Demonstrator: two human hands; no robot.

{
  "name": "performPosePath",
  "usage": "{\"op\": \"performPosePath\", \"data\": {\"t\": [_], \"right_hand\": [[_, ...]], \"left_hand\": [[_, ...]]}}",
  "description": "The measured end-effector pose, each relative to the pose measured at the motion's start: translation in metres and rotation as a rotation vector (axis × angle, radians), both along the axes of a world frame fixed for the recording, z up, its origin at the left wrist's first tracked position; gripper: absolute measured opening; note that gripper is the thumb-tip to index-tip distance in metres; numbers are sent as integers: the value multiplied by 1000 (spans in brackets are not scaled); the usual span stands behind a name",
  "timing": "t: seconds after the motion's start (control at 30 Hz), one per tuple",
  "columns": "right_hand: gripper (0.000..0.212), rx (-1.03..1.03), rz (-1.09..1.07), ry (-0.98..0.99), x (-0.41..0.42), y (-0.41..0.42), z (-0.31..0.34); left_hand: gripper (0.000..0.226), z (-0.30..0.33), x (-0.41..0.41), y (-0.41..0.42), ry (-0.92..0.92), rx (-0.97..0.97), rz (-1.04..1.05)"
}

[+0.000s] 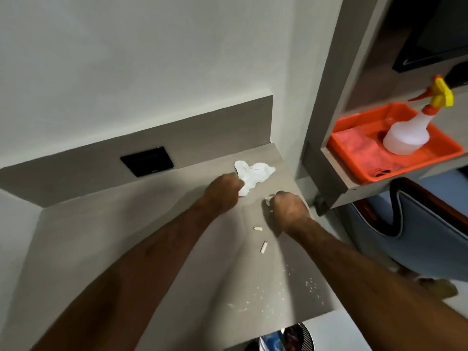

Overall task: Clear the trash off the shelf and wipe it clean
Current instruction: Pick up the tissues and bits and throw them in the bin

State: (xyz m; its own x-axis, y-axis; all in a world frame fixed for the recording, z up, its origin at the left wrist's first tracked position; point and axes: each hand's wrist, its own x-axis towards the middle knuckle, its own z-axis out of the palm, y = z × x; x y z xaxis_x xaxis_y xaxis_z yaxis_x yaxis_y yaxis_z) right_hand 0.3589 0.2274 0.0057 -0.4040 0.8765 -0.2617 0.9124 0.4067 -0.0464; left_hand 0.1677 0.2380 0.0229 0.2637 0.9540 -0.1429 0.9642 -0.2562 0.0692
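Note:
A grey shelf point(131, 234) runs along the wall. At its far right end my left hand point(222, 190) is closed on a crumpled white tissue point(253, 174) that rests on the surface. Just to the right, my right hand point(288, 207) is closed around a small pale scrap point(268, 198), mostly hidden by the fingers. Two small white stubs lie on the shelf behind my right hand, one point(257, 228) nearer the hand and one point(264, 247) closer to me. White crumbs and smears point(276, 292) are scattered near the front right edge.
A black wall socket point(147, 161) sits in the back panel. To the right, a side shelf carries an orange tray point(354, 160) with a white spray bottle point(407, 134) and a pink cloth point(354, 143). A blue chair point(420, 239) stands below, and a bin point(288, 338) is under the shelf's front edge.

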Motion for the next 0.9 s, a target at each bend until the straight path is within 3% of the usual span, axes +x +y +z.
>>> {"op": "performPosePath", "data": {"t": [0.1,0.2,0.33,0.47,0.7,0.8,0.9], "right_hand": [[24,31,-23,-10,-4,3,-3],[22,39,-70,25,-3,2,-10],[23,87,-147,200,1,-2,-18],[25,113,-281,358,14,-15,-9],[12,232,-575,902,100,-146,-15],[14,283,-677,1028,139,-219,-50],[15,169,-785,1050,165,-274,-125]], "left_hand": [[19,11,23,31,-78,62,-16],[21,6,38,45,-89,-22,-17],[29,-5,31,43,-231,-54,78],[21,-2,42,12,-301,-16,238],[35,-7,102,-189,-564,384,153],[32,-47,147,-284,-643,281,183],[30,-117,186,-339,-602,95,262]]}}
